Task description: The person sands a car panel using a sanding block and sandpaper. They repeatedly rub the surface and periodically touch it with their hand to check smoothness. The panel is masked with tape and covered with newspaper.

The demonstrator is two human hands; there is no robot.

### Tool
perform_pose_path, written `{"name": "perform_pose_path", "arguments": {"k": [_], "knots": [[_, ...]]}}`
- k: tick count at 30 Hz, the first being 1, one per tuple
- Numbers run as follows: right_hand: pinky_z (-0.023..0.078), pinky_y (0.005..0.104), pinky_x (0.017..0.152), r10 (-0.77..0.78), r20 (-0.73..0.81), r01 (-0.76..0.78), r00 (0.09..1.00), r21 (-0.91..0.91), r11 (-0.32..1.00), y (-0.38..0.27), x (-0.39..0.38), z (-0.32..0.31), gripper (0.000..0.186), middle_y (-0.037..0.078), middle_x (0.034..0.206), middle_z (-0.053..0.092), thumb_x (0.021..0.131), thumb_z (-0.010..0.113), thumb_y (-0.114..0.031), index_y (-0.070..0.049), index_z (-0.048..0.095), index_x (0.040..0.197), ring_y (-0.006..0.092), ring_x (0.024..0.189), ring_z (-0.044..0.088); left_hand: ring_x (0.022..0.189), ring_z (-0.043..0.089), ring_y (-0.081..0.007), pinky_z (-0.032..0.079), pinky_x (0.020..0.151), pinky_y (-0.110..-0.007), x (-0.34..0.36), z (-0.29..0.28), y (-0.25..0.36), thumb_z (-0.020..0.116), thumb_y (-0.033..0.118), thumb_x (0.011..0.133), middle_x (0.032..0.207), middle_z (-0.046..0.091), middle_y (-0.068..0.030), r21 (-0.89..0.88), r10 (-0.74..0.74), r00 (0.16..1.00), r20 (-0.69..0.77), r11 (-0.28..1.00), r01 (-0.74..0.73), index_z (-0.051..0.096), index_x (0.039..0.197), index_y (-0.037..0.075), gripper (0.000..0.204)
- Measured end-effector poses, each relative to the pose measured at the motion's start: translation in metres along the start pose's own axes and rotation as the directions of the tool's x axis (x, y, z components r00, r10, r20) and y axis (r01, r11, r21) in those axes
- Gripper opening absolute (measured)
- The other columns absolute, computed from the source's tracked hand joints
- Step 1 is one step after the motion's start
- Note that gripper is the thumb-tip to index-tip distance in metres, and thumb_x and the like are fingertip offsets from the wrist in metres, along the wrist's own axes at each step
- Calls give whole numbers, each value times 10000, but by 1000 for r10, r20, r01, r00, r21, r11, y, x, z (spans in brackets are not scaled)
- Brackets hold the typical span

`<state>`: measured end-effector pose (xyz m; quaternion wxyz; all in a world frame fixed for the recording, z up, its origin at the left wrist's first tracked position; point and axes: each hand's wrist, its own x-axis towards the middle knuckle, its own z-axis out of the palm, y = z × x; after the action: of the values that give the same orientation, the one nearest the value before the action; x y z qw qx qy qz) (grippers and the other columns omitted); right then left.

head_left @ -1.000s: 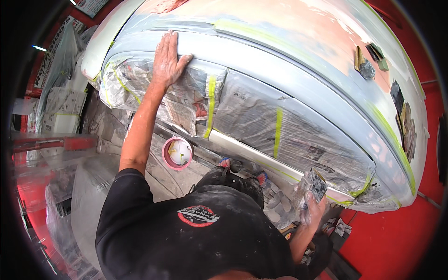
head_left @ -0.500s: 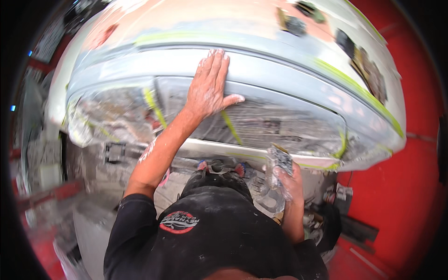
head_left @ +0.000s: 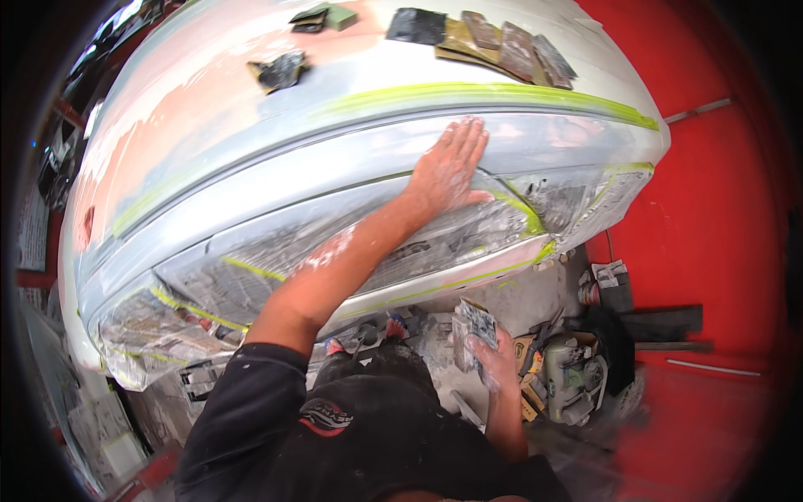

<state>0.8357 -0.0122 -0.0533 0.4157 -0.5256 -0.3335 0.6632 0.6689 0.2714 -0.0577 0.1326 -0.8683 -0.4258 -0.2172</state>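
Observation:
My left hand [head_left: 452, 171], dusted white, lies flat with fingers outstretched on the grey-white primed car panel [head_left: 343, 163]. It rests toward the right end of the strip, just below the panel gap. Low on the right, away from the car, my right hand [head_left: 499, 360] is closed around a sanding block [head_left: 474, 325] with a grey, dust-caked face. Below the strip, dusty clear plastic film [head_left: 376, 259] with newspaper-like sheets behind it covers the openings, held by yellow-green masking tape [head_left: 531, 216].
On the car's top surface lie folded sandpaper sheets [head_left: 468, 42], a green block [head_left: 341, 17] and a crumpled piece of sandpaper [head_left: 283, 70]. A greenish-grey machine [head_left: 570, 381] stands on the floor at the right, beside cardboard [head_left: 533, 393]. Red floor [head_left: 703, 243] spreads along the right.
My left hand has slid rightward along the panel, staying flat. The view has turned and shifted toward the car's right end. My right hand still holds the sanding block.

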Motion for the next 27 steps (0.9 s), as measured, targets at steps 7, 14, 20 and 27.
{"name": "perform_pose_path", "arguments": {"k": [7, 14, 20, 27], "knots": [[502, 283, 889, -40, -287, 93, 957, 173, 981, 36, -37, -71, 386, 40, 1097, 702, 911, 727, -83, 39, 638, 1266, 115, 954, 644, 1507, 296, -351, 244, 1243, -444, 141, 71, 54, 463, 798, 863, 1602, 345, -224, 85, 108, 994, 0, 991, -108, 368, 1517, -55, 1079], [517, 321, 913, -38, -511, 207, 859, 278, 938, 42, -46, -85, 417, 87, 1122, 706, 882, 762, -72, 28, 625, 1263, 174, 987, 668, 1511, 300, -323, 233, 1248, -446, 203, 108, 88, 416, 781, 903, 1616, 345, -189, 29, 207, 978, 22, 978, -207, 383, 1517, -32, 1019], [517, 330, 916, -93, -401, 194, 911, 217, 957, 43, -24, -101, 422, 101, 1129, 700, 879, 753, -69, 31, 616, 1265, 183, 982, 667, 1516, 295, -326, 220, 1257, -446, 139, 70, 33, 358, 773, 937, 1625, 325, -186, -10, 299, 952, 58, 954, -299, 364, 1525, -31, 996], [533, 310, 872, -130, -228, 176, 965, 194, 965, 8, 1, -56, 405, 98, 1088, 719, 884, 692, -67, 25, 644, 1276, 164, 947, 682, 1530, 253, -333, 223, 1263, -449, 20, -12, -40, 342, 794, 923, 1639, 285, -188, -37, 260, 953, 158, 966, -258, 311, 1556, -4, 1019]]}}
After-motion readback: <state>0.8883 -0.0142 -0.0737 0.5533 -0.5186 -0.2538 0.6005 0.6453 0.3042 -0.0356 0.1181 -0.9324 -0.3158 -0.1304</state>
